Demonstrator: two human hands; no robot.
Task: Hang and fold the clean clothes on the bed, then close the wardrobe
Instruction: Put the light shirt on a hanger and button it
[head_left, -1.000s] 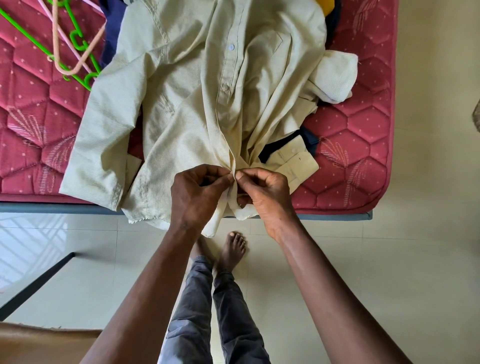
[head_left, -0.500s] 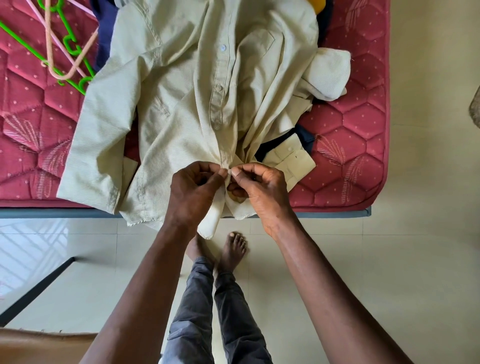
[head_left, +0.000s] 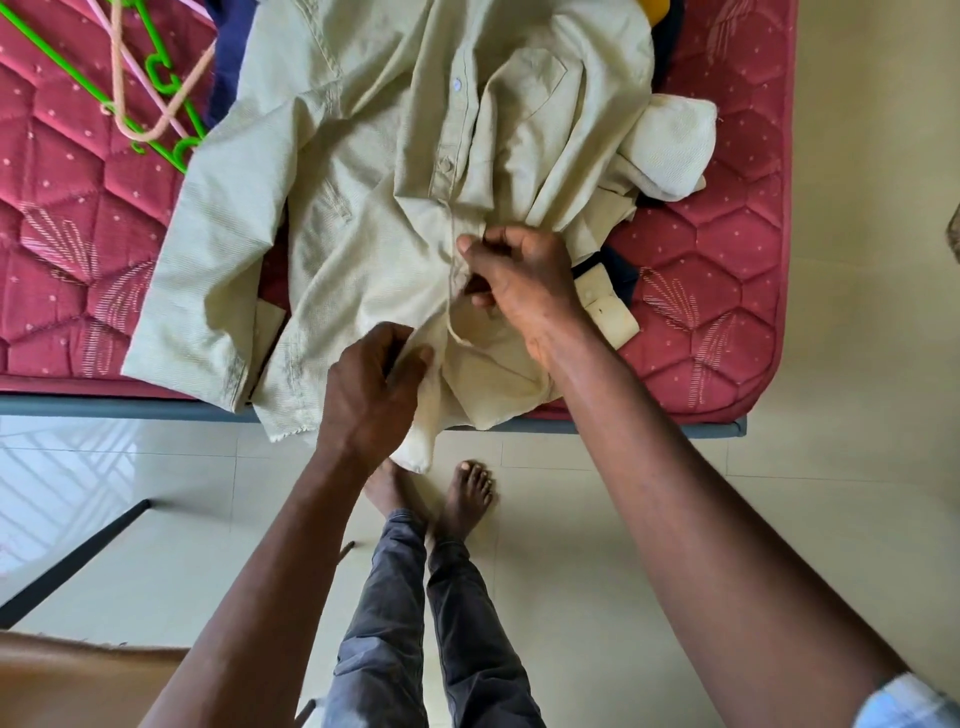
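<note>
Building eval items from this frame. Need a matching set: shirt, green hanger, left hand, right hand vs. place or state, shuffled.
1 shirt
2 green hanger
3 left hand
4 right hand

A pinches the shirt mid-front
B lies on the mattress, top left
C spread across the mattress
D grips the shirt's lower front, near the hem

Pairs: 1-C, 2-B, 3-D, 4-A

Pale cream tiles cover the floor (head_left: 779, 519), with thin grout lines. Two bare feet (head_left: 467, 499) stand on it close together, below grey trousers (head_left: 457, 623). At the left a dark bar (head_left: 72, 564) slants across the tiles, just beside a bright streaked reflection (head_left: 62, 467). A brown surface (head_left: 67, 680) fills the lower left corner. A blurred grey-brown shape (head_left: 955, 228) is cut off at the right edge.
</note>
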